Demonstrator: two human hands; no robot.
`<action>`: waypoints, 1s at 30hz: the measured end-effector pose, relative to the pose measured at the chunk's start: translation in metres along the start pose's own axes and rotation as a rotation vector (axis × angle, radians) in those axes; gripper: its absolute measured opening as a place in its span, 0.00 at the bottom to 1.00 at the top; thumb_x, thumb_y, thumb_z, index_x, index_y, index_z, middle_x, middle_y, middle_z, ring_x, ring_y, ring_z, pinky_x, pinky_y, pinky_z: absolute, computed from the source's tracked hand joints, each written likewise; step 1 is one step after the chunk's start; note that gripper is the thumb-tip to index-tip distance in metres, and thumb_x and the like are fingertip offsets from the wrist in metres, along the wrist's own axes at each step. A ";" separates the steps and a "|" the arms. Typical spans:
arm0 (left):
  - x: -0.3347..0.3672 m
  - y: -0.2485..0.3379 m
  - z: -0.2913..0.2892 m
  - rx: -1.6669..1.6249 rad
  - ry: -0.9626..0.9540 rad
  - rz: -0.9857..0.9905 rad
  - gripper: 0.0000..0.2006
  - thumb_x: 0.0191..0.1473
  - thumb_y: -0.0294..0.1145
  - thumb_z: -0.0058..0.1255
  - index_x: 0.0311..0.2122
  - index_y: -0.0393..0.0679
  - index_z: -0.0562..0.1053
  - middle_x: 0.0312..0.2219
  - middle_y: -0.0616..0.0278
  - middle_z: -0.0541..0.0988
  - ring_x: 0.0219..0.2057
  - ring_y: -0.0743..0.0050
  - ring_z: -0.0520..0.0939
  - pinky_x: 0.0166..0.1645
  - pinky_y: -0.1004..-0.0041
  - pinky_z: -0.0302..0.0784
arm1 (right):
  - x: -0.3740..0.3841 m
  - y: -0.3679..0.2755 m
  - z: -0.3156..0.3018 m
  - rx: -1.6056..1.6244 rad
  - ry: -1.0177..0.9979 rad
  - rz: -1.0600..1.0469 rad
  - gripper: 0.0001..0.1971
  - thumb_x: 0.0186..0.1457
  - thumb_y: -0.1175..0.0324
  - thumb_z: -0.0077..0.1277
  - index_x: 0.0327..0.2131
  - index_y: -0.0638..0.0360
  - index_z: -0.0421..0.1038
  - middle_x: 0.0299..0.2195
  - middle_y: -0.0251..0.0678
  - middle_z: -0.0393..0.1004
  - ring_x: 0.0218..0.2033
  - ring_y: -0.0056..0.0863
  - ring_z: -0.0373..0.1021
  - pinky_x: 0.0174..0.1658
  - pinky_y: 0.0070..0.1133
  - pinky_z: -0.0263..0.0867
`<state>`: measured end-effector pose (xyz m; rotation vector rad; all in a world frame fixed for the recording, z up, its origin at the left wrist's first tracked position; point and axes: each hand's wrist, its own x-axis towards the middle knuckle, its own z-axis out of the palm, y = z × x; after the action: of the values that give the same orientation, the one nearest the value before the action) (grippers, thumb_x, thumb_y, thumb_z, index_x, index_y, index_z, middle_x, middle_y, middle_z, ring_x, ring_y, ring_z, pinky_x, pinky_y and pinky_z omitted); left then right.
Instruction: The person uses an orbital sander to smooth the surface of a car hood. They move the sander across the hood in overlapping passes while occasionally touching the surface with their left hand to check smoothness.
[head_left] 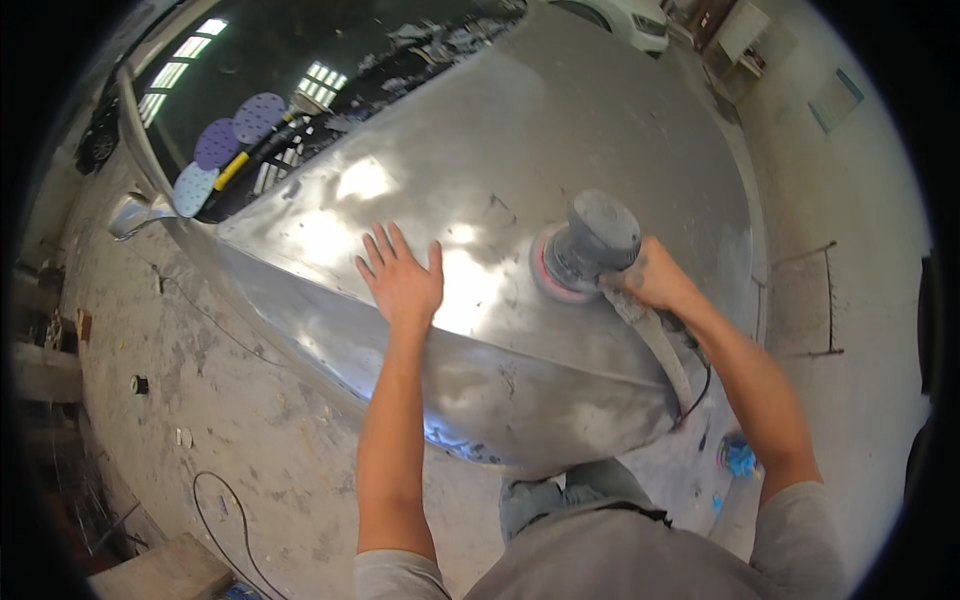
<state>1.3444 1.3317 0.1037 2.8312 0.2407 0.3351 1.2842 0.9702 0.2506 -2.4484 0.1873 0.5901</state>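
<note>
A bare, dull silver car hood (620, 110) stretches out before me, with bright glare and small dark marks on it. My left hand (405, 280) lies flat on the hood near its side edge, fingers spread. To its right, my right hand (655, 277) is wrapped around the grip of a grey orbital sander (603, 235). The sander's reddish pad (550, 270) rests against the metal, its underside hidden. From the sander's rear a dusty hose (660, 350) runs down over the fender (520, 380).
Round sanding discs, two purple (216, 144) and one pale blue (194, 189), lie by the windshield (250, 60) beside a yellow-and-black tool (232, 172). A black cable (240, 515) loops on the stained floor. A white car (640, 25) stands beyond; a pale wall (850, 170) rises at right.
</note>
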 end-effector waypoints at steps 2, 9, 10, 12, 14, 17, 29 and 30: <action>0.000 0.002 -0.004 0.009 -0.003 -0.002 0.43 0.68 0.63 0.37 0.74 0.35 0.56 0.76 0.43 0.53 0.77 0.43 0.48 0.79 0.44 0.36 | -0.010 0.000 0.001 0.051 0.110 -0.084 0.17 0.47 0.68 0.69 0.40 0.69 0.81 0.32 0.50 0.84 0.30 0.35 0.79 0.40 0.31 0.75; 0.001 0.006 -0.009 0.045 0.008 -0.004 0.43 0.68 0.63 0.38 0.74 0.35 0.57 0.75 0.43 0.55 0.77 0.44 0.49 0.79 0.45 0.36 | -0.020 -0.013 0.010 -0.160 0.108 -0.202 0.20 0.48 0.67 0.69 0.42 0.72 0.81 0.35 0.56 0.84 0.36 0.46 0.82 0.44 0.35 0.75; 0.001 0.005 -0.008 0.044 0.008 0.001 0.43 0.67 0.63 0.38 0.74 0.35 0.57 0.75 0.43 0.55 0.77 0.44 0.49 0.79 0.45 0.36 | -0.017 -0.016 0.011 -0.134 0.048 -0.117 0.21 0.48 0.66 0.69 0.43 0.72 0.81 0.35 0.56 0.84 0.36 0.47 0.82 0.44 0.35 0.75; 0.001 0.004 -0.005 0.026 0.020 0.001 0.43 0.67 0.62 0.39 0.74 0.36 0.57 0.75 0.43 0.55 0.77 0.44 0.50 0.79 0.44 0.37 | -0.014 -0.019 0.013 -0.004 0.074 -0.212 0.21 0.48 0.65 0.69 0.43 0.71 0.81 0.36 0.57 0.84 0.36 0.48 0.81 0.45 0.35 0.75; 0.001 0.002 -0.003 0.042 0.020 -0.010 0.43 0.67 0.63 0.39 0.74 0.36 0.58 0.75 0.43 0.56 0.77 0.44 0.51 0.79 0.44 0.37 | -0.014 -0.021 0.015 0.015 0.118 -0.333 0.22 0.47 0.66 0.69 0.44 0.71 0.81 0.36 0.56 0.84 0.36 0.48 0.81 0.45 0.35 0.75; 0.001 0.001 0.000 0.055 0.050 -0.019 0.43 0.68 0.63 0.38 0.74 0.36 0.57 0.75 0.44 0.55 0.77 0.45 0.51 0.78 0.43 0.37 | -0.013 -0.024 0.015 -0.129 0.097 -0.267 0.21 0.47 0.67 0.70 0.43 0.70 0.82 0.35 0.55 0.84 0.36 0.45 0.81 0.44 0.34 0.75; 0.000 0.003 0.001 0.030 0.031 -0.037 0.43 0.68 0.63 0.36 0.75 0.38 0.56 0.76 0.46 0.53 0.78 0.47 0.48 0.79 0.45 0.35 | 0.002 -0.040 0.014 -0.048 0.106 -0.282 0.19 0.46 0.68 0.69 0.42 0.70 0.82 0.36 0.55 0.84 0.40 0.43 0.82 0.47 0.32 0.74; 0.001 0.003 0.001 0.046 0.008 -0.038 0.43 0.68 0.63 0.36 0.75 0.38 0.56 0.76 0.46 0.53 0.78 0.47 0.48 0.79 0.45 0.35 | 0.009 -0.045 0.015 -0.091 0.069 -0.187 0.20 0.46 0.68 0.69 0.43 0.70 0.82 0.37 0.55 0.84 0.42 0.43 0.82 0.48 0.31 0.74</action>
<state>1.3455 1.3290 0.1037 2.8671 0.3073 0.3366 1.2983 1.0155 0.2592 -2.5398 -0.0414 0.4416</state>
